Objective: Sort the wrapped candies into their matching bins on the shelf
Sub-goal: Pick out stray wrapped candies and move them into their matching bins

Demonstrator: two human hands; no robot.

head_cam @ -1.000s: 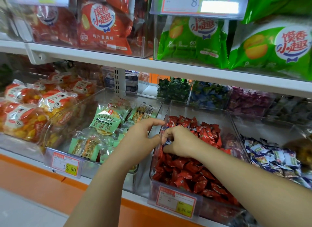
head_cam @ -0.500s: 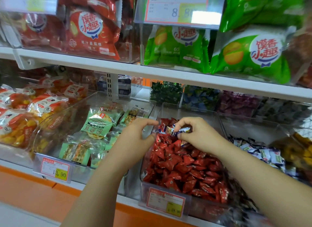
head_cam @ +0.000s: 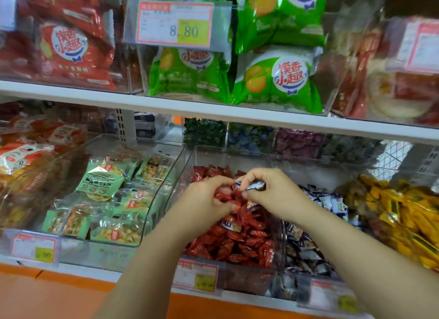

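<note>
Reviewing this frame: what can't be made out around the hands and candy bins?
Head view, left hand: its own curled fingers hide whether it holds any red candies.
Head view, red bin's price tag: blurred, figures unreadable.
Head view, blue-and-white candies: partly hidden by the right forearm.

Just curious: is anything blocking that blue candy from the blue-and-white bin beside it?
Only the clear divider between bins. The right hand pinches the blue candy over the red candies; the blue-and-white bin is open-topped.

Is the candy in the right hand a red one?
No, the right hand pinches a blue and white candy above the red candies.
</note>
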